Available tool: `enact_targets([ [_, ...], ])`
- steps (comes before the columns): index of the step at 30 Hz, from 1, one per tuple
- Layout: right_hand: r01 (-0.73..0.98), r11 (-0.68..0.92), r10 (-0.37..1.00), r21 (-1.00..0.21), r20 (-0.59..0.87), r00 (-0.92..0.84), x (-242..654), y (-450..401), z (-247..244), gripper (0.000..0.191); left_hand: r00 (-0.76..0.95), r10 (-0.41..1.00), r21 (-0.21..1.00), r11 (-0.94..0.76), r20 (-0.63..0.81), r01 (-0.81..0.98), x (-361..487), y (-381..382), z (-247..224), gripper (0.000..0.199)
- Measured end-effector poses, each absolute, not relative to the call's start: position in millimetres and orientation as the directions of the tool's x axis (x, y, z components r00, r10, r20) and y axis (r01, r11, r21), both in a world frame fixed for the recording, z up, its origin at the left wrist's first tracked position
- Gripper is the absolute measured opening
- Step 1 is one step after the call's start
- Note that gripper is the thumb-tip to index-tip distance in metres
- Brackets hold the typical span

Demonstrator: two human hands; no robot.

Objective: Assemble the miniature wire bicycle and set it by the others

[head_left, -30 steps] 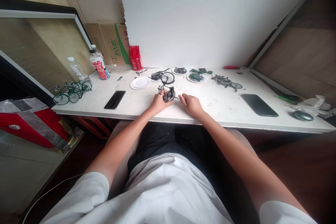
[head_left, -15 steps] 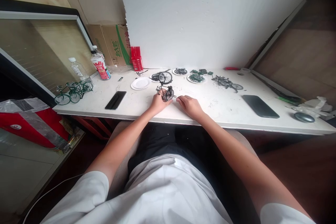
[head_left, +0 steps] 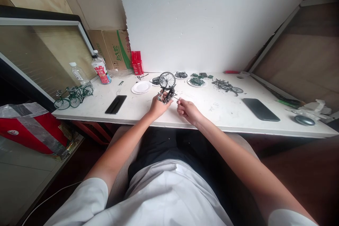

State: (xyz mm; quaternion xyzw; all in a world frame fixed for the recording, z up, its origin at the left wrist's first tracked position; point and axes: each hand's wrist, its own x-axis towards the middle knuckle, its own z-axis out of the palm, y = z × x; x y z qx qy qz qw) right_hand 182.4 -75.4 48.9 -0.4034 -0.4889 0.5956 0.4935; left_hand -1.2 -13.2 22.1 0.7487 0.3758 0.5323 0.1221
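A small black model bicycle [head_left: 167, 81], one wheel raised toward the back, is held above the front half of the white table. My left hand [head_left: 159, 106] is closed around its lower part. Just to the right, my right hand [head_left: 186, 109] is closed in a pinch on a thin rod [head_left: 176, 97], whose tip points at the bicycle's frame. Behind them lie paper plates with dark parts [head_left: 181, 75] and green parts [head_left: 196, 81]. A pile of black parts [head_left: 227, 86] is on the table at right.
Finished green model bicycles [head_left: 70, 98] and two bottles [head_left: 101, 70] are at the left. A phone [head_left: 116, 104] lies left of my hands, a dark flat device [head_left: 261, 109] and a mouse [head_left: 304, 120] at right. White plates [head_left: 141, 87] and a red box [head_left: 137, 63] are behind.
The bicycle has turned in my left hand, bringing its raised wheel closer and more upright. My right hand has rolled, its fingers now curled more visibly around the rod. The head view has tilted slightly.
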Motion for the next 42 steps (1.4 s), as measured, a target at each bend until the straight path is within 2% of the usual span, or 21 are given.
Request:
enact_targets([
  [2, -0.279, -0.115, 0.979, -0.953, -0.062, -0.192, 180, -77, 53, 0.03, 0.178, 0.679, 0.561, -0.703, 0.712, 0.437, -2, -14, 25, 0.023],
  [4, -0.267, -0.128, 0.984, -0.955, -0.089, -0.155, 179, -78, 54, 0.029, 0.174, 0.686, 0.583, -0.704, 0.707, 0.406, -2, -14, 27, 0.025],
  [6, -0.146, -0.035, 0.997, -0.989, -0.024, -0.075, 180, -78, 53, 0.031, 0.146, 0.702, 0.622, -0.694, 0.697, 0.363, -2, -14, 28, 0.03],
  [8, 0.117, 0.184, 0.983, -0.976, 0.184, -0.007, 184, -77, 52, 0.033, 0.123, 0.714, 0.646, -0.683, 0.69, 0.341, -2, -14, 30, 0.033],
  [10, 0.458, 0.398, 0.902, -0.795, 0.431, -0.037, 190, -76, 50, 0.036, 0.111, 0.719, 0.652, -0.676, 0.686, 0.342, -2, -15, 33, 0.033],
  [12, 0.722, 0.479, 0.806, -0.5, 0.576, -0.136, 198, -75, 49, 0.041, 0.095, 0.728, 0.664, -0.664, 0.679, 0.345, -3, -15, 35, 0.033],
  [14, 0.846, 0.472, 0.743, -0.25, 0.629, -0.228, 205, -72, 48, 0.047, 0.078, 0.742, 0.682, -0.647, 0.665, 0.342, -3, -14, 36, 0.034],
  [15, 0.871, 0.462, 0.725, -0.166, 0.637, -0.263, 207, -71, 48, 0.05, 0.072, 0.75, 0.692, -0.638, 0.657, 0.337, -3, -14, 37, 0.035],
  [17, 0.892, 0.446, 0.72, -0.079, 0.624, -0.304, 210, -69, 48, 0.054, 0.063, 0.766, 0.712, -0.622, 0.64, 0.326, -3, -15, 36, 0.036],
  [20, 0.907, 0.404, 0.77, -0.116, 0.579, -0.269, 208, -69, 48, 0.061, 0.056, 0.783, 0.735, -0.604, 0.62, 0.309, -2, -16, 35, 0.034],
  [23, 0.853, 0.408, 0.824, -0.324, 0.534, -0.191, 201, -74, 48, 0.067, 0.047, 0.791, 0.746, -0.594, 0.61, 0.302, -2, -19, 36, 0.032],
  [25, 0.731, 0.424, 0.861, -0.535, 0.488, -0.143, 195, -78, 50, 0.069, 0.044, 0.787, 0.743, -0.598, 0.615, 0.299, -1, -22, 38, 0.031],
  [27, 0.535, 0.378, 0.913, -0.755, 0.398, -0.084, 189, -81, 52, 0.069, 0.042, 0.777, 0.735, -0.609, 0.628, 0.298, 0, -25, 39, 0.029],
  [28, 0.428, 0.329, 0.94, -0.842, 0.337, -0.06, 186, -82, 54, 0.069, 0.04, 0.772, 0.729, -0.614, 0.634, 0.301, 0, -26, 39, 0.028],
  [30, 0.258, 0.228, 0.973, -0.939, 0.225, -0.042, 182, -83, 56, 0.068, 0.037, 0.762, 0.718, -0.623, 0.646, 0.311, 1, -27, 39, 0.027],
  [33, 0.185, 0.185, 0.982, -0.965, 0.174, -0.076, 180, -83, 59, 0.066, 0.042, 0.745, 0.694, -0.638, 0.665, 0.333, 0, -24, 38, 0.029],
  [36, 0.299, 0.28, 0.96, -0.912, 0.268, -0.081, 183, -83, 58, 0.062, 0.056, 0.735, 0.668, -0.643, 0.676, 0.374, -1, -20, 36, 0.032],
  [40, 0.587, 0.416, 0.886, -0.694, 0.455, -0.09, 185, -83, 51, 0.048, 0.09, 0.737, 0.656, -0.645, 0.67, 0.391, -2, -17, 33, 0.027],
  [42, 0.679, 0.439, 0.86, -0.589, 0.493, -0.129, 186, -82, 48, 0.043, 0.08, 0.751, 0.679, -0.632, 0.655, 0.373, 0, -17, 30, 0.027],
])
